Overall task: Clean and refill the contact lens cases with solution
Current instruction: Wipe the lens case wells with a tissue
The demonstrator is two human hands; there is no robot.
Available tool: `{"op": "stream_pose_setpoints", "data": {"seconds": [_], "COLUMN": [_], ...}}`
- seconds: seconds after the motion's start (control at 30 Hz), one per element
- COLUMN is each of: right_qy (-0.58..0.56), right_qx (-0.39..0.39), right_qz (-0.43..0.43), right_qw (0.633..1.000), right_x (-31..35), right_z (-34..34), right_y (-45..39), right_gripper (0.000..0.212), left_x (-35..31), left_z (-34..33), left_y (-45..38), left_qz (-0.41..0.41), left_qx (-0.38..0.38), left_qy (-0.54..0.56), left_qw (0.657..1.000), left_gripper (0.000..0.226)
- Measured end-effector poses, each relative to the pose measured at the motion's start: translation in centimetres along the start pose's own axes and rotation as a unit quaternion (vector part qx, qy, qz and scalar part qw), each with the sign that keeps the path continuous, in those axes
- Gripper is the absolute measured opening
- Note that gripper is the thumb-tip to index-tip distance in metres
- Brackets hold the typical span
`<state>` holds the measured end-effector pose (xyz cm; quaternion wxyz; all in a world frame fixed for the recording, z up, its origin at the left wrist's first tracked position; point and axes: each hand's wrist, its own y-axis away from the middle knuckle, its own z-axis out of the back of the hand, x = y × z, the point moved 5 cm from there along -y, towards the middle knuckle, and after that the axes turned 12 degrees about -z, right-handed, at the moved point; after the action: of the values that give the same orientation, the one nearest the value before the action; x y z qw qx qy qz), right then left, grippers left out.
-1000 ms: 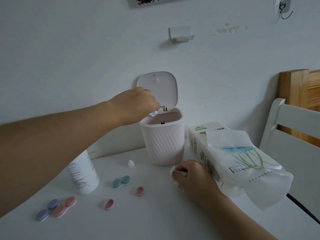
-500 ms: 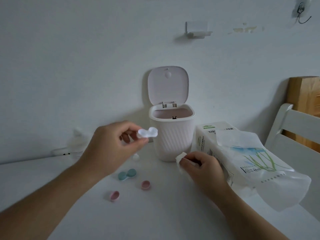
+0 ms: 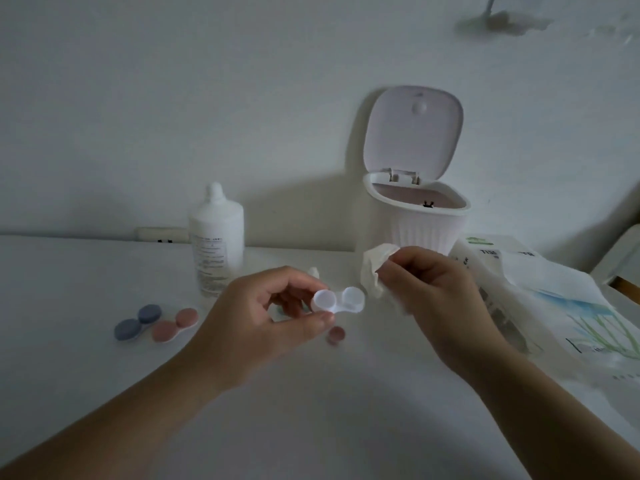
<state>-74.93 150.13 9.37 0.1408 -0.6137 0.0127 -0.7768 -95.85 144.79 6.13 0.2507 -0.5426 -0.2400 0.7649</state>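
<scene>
Head view is showing the left hand (image 3: 263, 317) pinching a white lens case (image 3: 337, 299) by its near well, both wells uncapped and facing up above the table (image 3: 86, 393), while the right hand (image 3: 433, 296) is gripping a crumpled tissue (image 3: 374, 271) just beside the case's far well. Judging from this, the wiping step is coming up, and it is best done by twisting a tissue corner into each well in turn, with the left fingers bracing the rim so the case is not tipping. A loose pink cap (image 3: 335, 336) is lying on the table under the hands, so keeping the elbows lifted is wise. Two capped cases, blue (image 3: 138, 322) and pink (image 3: 175, 324), are waiting at left, near the solution bottle (image 3: 216, 237). An open bin (image 3: 415, 216) is standing behind for the used tissue, and the tissue pack (image 3: 554, 292) is lying to the right.
</scene>
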Motion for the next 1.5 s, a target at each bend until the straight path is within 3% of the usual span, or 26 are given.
{"op": "stream_pose_setpoints", "data": {"seconds": [0.23, 0.67, 0.97, 1.13, 1.23, 1.5], "right_qy": [-0.044, 0.005, -0.028, -0.027, -0.027, 0.018], "right_qx": [0.077, 0.218, 0.173, 0.194, 0.216, 0.174], "right_qz": [-0.015, -0.111, -0.041, -0.070, -0.086, -0.064], "right_qw": [0.996, 0.970, 0.984, 0.978, 0.972, 0.982], "right_x": [-0.5, -3.6, -3.0, -3.4, -3.5, -2.8], "right_z": [-3.7, -4.7, -4.5, -4.8, -5.0, -4.3], "right_y": [-0.1, 0.4, 0.6, 0.8, 1.0, 1.0], "right_gripper": [0.016, 0.039, 0.036, 0.033, 0.027, 0.030], "left_x": [-0.3, -0.1, -0.6, -0.5, -0.2, -0.5], "left_z": [-0.2, 0.0, -1.2, -0.5, -0.3, -0.4], "left_y": [0.0, 0.1, 0.6, 0.1, 0.0, 0.0], "left_qz": [-0.021, -0.019, -0.052, -0.065, -0.055, -0.071], "left_qx": [0.001, 0.009, 0.001, -0.019, 0.002, 0.013], "left_qy": [0.019, -0.099, -0.106, -0.144, -0.136, -0.130], "left_qw": [1.000, 0.995, 0.993, 0.987, 0.989, 0.989], "left_gripper": [0.019, 0.018, 0.025, 0.014, 0.018, 0.025]}}
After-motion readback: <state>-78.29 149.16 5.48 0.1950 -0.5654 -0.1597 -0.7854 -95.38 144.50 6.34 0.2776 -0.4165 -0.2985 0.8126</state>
